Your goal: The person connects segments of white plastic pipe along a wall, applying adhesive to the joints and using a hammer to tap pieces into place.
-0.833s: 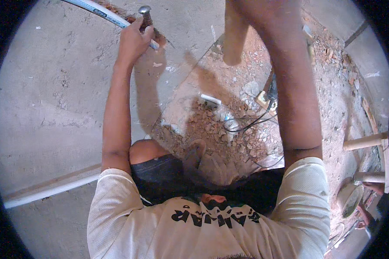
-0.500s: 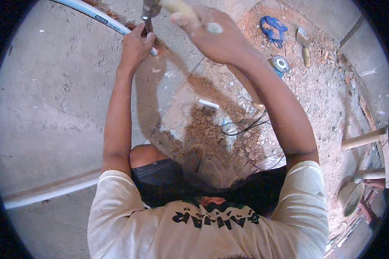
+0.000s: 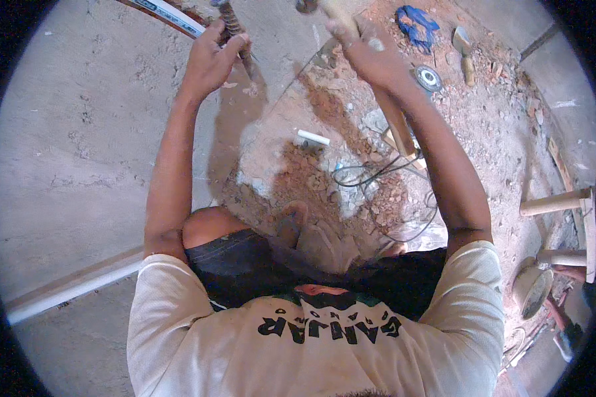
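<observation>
My left hand (image 3: 212, 65) is clenched round a ribbed metal chisel (image 3: 230, 20), right by the blue-marked white pipe (image 3: 165, 13) on the grey wall (image 3: 99, 119). Can't tell if the tip touches. My right hand (image 3: 375, 58) grips the hammer (image 3: 392, 119) by its wooden handle, head clear of the chisel.

One hammer (image 3: 338, 13), one chisel (image 3: 231, 21), one trowel (image 3: 462, 41), one bowl (image 3: 534, 292), one blue bundle (image 3: 416, 30).
</observation>
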`<state>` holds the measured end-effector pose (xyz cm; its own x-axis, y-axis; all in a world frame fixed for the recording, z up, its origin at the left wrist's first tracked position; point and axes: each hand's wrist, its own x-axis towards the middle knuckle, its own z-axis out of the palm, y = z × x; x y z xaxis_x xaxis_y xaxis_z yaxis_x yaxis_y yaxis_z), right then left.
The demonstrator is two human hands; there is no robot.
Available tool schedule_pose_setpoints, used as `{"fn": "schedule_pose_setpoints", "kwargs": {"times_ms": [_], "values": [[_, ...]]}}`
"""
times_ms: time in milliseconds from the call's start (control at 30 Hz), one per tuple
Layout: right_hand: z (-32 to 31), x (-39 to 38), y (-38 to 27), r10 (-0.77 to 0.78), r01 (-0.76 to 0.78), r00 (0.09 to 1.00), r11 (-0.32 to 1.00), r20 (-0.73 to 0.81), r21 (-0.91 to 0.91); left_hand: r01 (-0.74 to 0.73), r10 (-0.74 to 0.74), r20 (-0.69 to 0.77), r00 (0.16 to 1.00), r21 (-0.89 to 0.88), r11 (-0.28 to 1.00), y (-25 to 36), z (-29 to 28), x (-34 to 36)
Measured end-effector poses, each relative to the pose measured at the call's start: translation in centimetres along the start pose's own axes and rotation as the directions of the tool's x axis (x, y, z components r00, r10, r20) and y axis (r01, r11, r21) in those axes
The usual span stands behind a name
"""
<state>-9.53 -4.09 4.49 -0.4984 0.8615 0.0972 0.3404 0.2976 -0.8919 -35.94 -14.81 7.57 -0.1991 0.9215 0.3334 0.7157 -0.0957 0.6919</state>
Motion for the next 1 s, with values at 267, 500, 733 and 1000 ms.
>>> {"fn": "schedule_pose_setpoints", "kwargs": {"times_ms": [267, 500, 733, 1000], "values": [[8.5, -2.0, 19.2, 0.248, -0.137, 0.952, 0.868, 0.177, -0.478, -0.054, -0.139, 0.558, 0.818, 0.315, 0.948, -5.3, 6.7, -9.2], [12.4, -7.9, 22.5, -0.199, 0.210, 0.974, 0.643, 0.105, -0.736, -0.058, -0.118, 0.807, 0.578, 0.185, 0.981, -21.7, 12.9, -23.2], [21.4, -11.1, 20.1, 0.103, 0.176, 0.894, 0.816, 0.437, -0.551, 0.030, -0.289, 0.473, 0.832, 0.483, 0.875, -23.1, 11.4, -18.4], [22.8, -12.1, 19.6, 0.067, 0.036, 0.974, 0.898, 0.217, -0.438, 0.242, -0.115, -0.432, 0.895, 0.251, 0.937, -4.8, 2.6, -5.8]]}}
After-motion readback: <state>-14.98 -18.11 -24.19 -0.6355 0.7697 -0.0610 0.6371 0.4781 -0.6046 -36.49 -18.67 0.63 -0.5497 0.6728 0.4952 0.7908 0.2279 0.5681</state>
